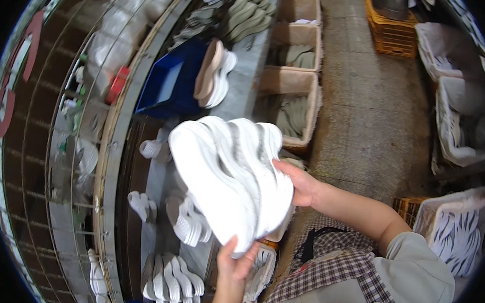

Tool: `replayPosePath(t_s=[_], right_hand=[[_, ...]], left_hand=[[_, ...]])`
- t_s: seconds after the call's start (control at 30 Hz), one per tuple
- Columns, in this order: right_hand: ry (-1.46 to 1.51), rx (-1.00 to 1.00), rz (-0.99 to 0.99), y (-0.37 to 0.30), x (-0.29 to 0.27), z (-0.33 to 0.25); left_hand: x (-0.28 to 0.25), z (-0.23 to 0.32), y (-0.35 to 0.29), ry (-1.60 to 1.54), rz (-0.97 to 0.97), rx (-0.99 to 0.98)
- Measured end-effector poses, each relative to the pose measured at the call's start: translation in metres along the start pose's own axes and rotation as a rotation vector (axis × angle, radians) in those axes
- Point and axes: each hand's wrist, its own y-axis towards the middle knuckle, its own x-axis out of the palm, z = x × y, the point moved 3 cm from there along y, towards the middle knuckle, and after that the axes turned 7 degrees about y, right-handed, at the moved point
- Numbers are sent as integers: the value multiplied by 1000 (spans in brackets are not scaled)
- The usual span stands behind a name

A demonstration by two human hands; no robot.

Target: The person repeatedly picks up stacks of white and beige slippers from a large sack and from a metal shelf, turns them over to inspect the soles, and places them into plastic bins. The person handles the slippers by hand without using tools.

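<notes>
A stack of several white shoe soles (213,175) is held up between my two hands, its wavy side edges facing right. My left hand (238,262) grips the near end from below, with the thumb on the front sole. On the far right side of the stack, my right hand (299,183) closes round the edges; part of its fingers is hidden behind the soles. Beyond the stack, pink and white soles (214,75) stand on the grey metal bench (247,79). More white soles (173,283) stand in rows on the bench at the lower left.
A blue bin (172,80) sits on the bench, with grey-green soles (251,13) farther back. Cloth-lined crates (288,82) holding soles line the bench's right side. Across the floor (362,103) stand an orange crate (394,38) and a lined basket of striped soles (456,237). Wire mesh (50,156) runs along the left.
</notes>
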Motion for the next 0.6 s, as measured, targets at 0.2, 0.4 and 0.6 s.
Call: replayPosePath(t_s=[0.2, 0.4, 0.6], right_hand=[[-186, -267, -13, -90, -22, -41], [-424, -323, 234, -135, -15, -40], [-533, -345, 89, -162, 3, -51]], left_hand=[[39, -41, 30, 503, -214, -32], [74, -15, 83, 760, -346, 374], [73, -30, 111, 354, -417, 312]])
